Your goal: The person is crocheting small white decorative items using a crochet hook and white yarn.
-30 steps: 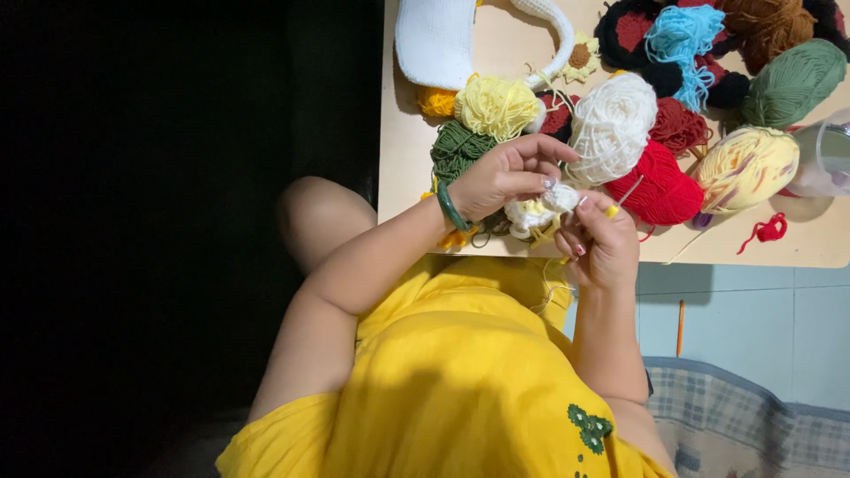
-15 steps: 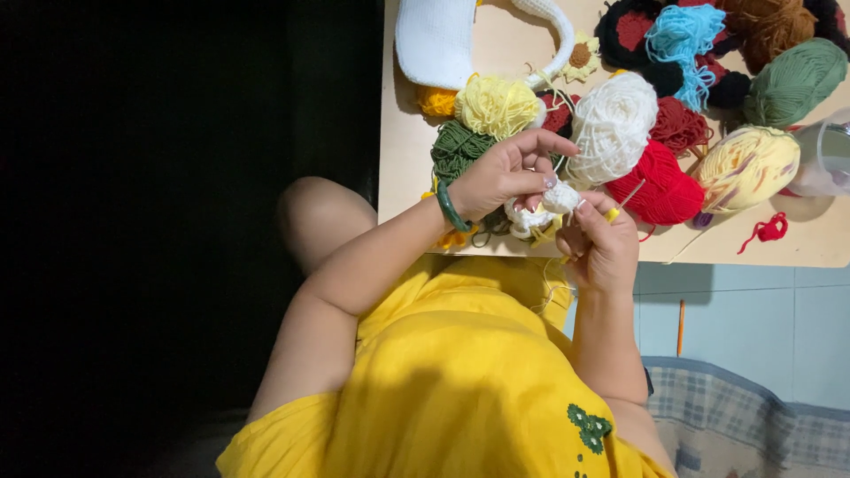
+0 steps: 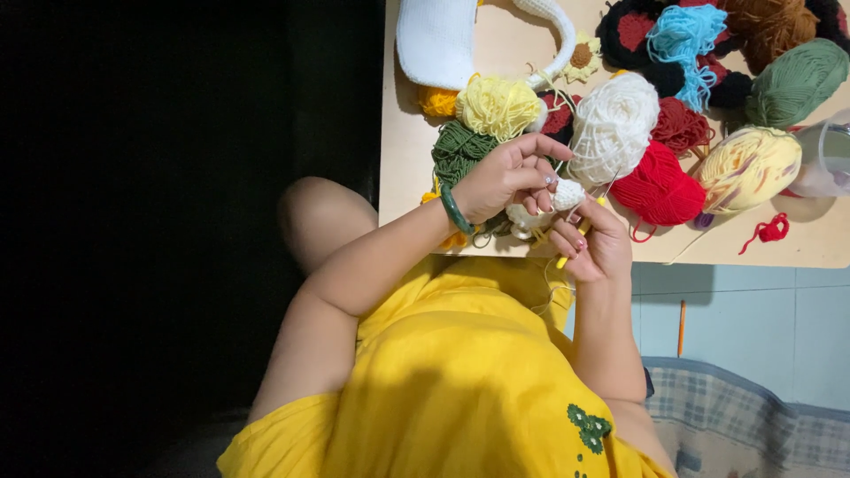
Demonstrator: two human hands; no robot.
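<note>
At the far left of the table [image 3: 403, 199] lay one white knitted bag [image 3: 438, 40] with its handle curving off to the right. Next came the yarn balls, which I counted from left to right: one small orange [image 3: 436, 102], one dark green [image 3: 459, 152], one pale yellow [image 3: 498, 106], one big white [image 3: 615, 128], two red ones [image 3: 660, 188], the darker lying just above the brighter, one cream streaked with yellow [image 3: 748, 166], and one sage green [image 3: 797, 81] near the right edge. Along the top edge sat a black-and-red piece [image 3: 630, 31], a tangle of blue yarn [image 3: 682, 40] and a brown ball [image 3: 761, 26]. One small sunflower piece [image 3: 582, 56] lay beside the bag handle. One clear cup [image 3: 828, 159] stood at the far right, and a scrap of red yarn [image 3: 772, 228] lay just below it.

My left hand [image 3: 505, 177], with one green bangle [image 3: 456, 211] at the wrist, was curled over the front edge of the table, its fingers pinched narrow on one small white crochet piece [image 3: 567, 195]. That piece sat between both hands, just below the big white ball and over the table edge.

My right hand [image 3: 598, 243] was closed around one yellow hook [image 3: 580, 232]. The hook's long axis ran on a slant, its handle end low and toward my body, its tip pointing up and away toward the white piece; the tip itself was hidden among my fingers.

One orange pencil [image 3: 681, 327] lay on the tiled floor to the right.
</note>
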